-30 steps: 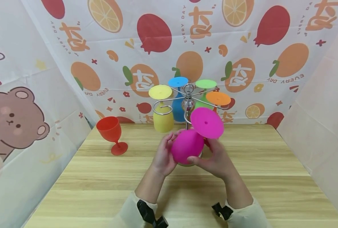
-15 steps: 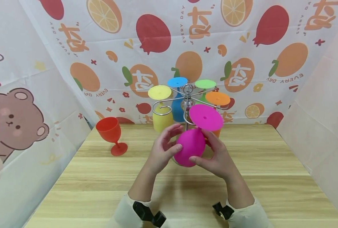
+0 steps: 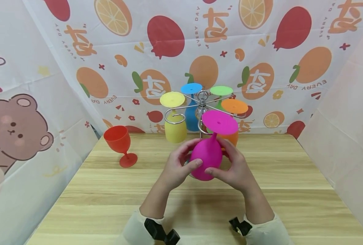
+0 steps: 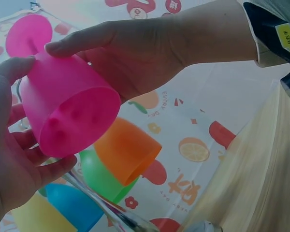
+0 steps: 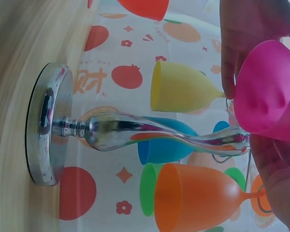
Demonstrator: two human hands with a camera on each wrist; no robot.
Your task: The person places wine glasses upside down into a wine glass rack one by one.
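A magenta plastic goblet (image 3: pixel 206 157) is held upside down, tilted, in front of a chrome goblet rack (image 3: pixel 202 102). My left hand (image 3: pixel 176 166) grips its bowl from the left, thumb on the near side. From the right, my right hand (image 3: pixel 235 170) holds the same bowl, its thumb low near the rim. The goblet's round foot (image 3: pixel 219 122) overlaps the rack's front hook in the head view. Looking up from below, the left wrist view shows the hollow bowl (image 4: pixel 79 121) between both hands. In the right wrist view the rack's twisted stem (image 5: pixel 169 133) stands beside the hands.
Yellow (image 3: pixel 175 127), blue (image 3: pixel 191 117), green (image 3: pixel 221 91) and orange (image 3: pixel 234 106) goblets hang upside down from the rack's arms. A red goblet (image 3: pixel 118 141) stands upright on the wooden table (image 3: pixel 108 204) at the left. Printed cloth (image 3: pixel 166 37) hangs behind.
The magenta goblet has turned more upright, its foot rising slightly and its bowl shifting right. My left hand has changed its grip, bringing its thumb onto the bowl's near side.
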